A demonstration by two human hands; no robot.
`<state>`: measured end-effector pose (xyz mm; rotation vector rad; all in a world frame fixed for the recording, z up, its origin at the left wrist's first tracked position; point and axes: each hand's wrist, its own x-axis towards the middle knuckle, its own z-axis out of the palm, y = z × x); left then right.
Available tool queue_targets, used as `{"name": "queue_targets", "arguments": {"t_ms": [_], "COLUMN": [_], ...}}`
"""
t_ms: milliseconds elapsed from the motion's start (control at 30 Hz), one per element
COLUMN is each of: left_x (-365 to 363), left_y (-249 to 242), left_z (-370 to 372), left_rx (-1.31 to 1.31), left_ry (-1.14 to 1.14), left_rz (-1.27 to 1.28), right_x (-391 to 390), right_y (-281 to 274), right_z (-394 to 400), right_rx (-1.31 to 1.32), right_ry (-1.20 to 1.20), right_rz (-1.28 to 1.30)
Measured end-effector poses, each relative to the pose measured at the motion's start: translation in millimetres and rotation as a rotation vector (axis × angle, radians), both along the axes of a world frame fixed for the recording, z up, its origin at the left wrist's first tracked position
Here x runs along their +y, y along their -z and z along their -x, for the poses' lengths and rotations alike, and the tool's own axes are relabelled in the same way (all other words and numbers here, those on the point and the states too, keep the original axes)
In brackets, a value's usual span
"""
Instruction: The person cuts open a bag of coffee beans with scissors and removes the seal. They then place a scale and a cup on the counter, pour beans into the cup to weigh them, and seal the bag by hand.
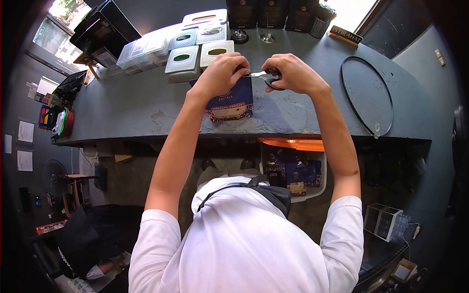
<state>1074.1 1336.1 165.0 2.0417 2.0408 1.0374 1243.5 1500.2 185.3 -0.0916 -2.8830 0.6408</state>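
A dark blue coffee pouch [235,100] with a printed, colourful lower band stands on the grey counter in front of me. My left hand [222,75] is closed on its top edge, fingers pinched together. In my right hand [294,73] is a pair of scissors [274,84] with black handles, fingers wrapped around the grips. Its metal blades point left and meet the upper right corner of the pouch, beside my left fingertips. Whether the blades have cut into the material I cannot make out.
Tissue boxes [183,59] and clear plastic containers [141,51] sit behind my left hand. A black hoop [343,80] lies on the counter [312,115] at right, near a wooden sign [345,35]. Below the edge, a bin [323,168] holds more pouches.
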Motion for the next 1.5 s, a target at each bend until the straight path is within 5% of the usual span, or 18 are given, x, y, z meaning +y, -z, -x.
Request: {"name": "queue_targets", "arguments": {"t_ms": [300, 567, 667, 867, 1500], "left_x": [-0.2, 1.9, -8.5, -64.5, -59.8], "left_y": [1.1, 3.0, -5.2, 3.2, 2.9], "left_z": [1.6, 4.1, 5.5, 38.8, 44.9], "left_rx": [0.010, -0.017, -0.204, -0.121, -0.144], "left_ry": [0.001, -0.001, -0.016, -0.208, -0.135], "left_rz": [-0.024, -0.007, 0.066, 0.075, 0.052], "right_x": [-6.5, -8.2, -10.6, -10.9, -10.9], "right_y": [-8.9, 2.0, 0.0, -1.5, 0.3], "right_z": [9.1, 25.3, 28.3, 29.6, 46.3], "right_rx": [-0.119, 0.030, -0.001, 0.026, -0.013], "right_ry": [0.002, -0.081, -0.077, -0.073, -0.026], "right_rz": [-0.045, -0.124, -0.092, -0.097, -0.024]}}
